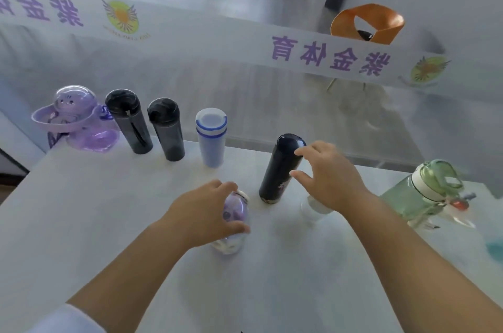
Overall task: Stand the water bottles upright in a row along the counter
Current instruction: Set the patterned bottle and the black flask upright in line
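Note:
Along the far edge of the white counter stand a purple cartoon bottle, two dark grey bottles and a pale blue bottle. A tall black bottle stands upright in the middle; my right hand is beside its top, fingers spread, fingertips at or very near it. My left hand grips a small purple-and-white bottle that lies or tilts on the counter. A green bottle lies tilted at the right. A clear bottle shows under my right wrist.
A frosted glass panel with purple lettering rises behind the counter's far edge. An orange chair stands beyond it. A teal object shows at the right edge of the counter.

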The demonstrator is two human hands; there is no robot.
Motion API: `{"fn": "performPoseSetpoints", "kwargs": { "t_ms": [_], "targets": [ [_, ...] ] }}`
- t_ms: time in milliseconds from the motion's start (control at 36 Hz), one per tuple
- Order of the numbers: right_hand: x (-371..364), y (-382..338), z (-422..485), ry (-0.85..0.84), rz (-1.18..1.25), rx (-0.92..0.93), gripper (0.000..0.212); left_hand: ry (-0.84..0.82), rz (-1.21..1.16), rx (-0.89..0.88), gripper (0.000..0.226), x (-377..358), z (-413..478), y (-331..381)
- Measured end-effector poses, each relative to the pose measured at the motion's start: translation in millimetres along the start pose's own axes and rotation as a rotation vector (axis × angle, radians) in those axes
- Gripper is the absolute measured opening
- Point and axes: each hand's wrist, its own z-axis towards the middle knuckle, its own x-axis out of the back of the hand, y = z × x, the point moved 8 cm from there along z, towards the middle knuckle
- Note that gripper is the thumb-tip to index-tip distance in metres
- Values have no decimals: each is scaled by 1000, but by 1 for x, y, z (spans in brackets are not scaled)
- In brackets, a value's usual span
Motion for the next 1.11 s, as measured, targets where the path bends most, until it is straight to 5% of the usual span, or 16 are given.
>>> {"fn": "performPoseSetpoints", "kwargs": {
  "t_ms": [139,278,1111],
  "targets": [
    [-11,4,17,-18,4,-26,53,-90,0,6,84,-6,5,4],
    [-27,6,30,-110,19,-58,67,-123,18,-35,71,-3,16,6],
    [-29,43,69,-65,168,-144,62,36,-5,-148,62,38,148,24]
  ]
}}
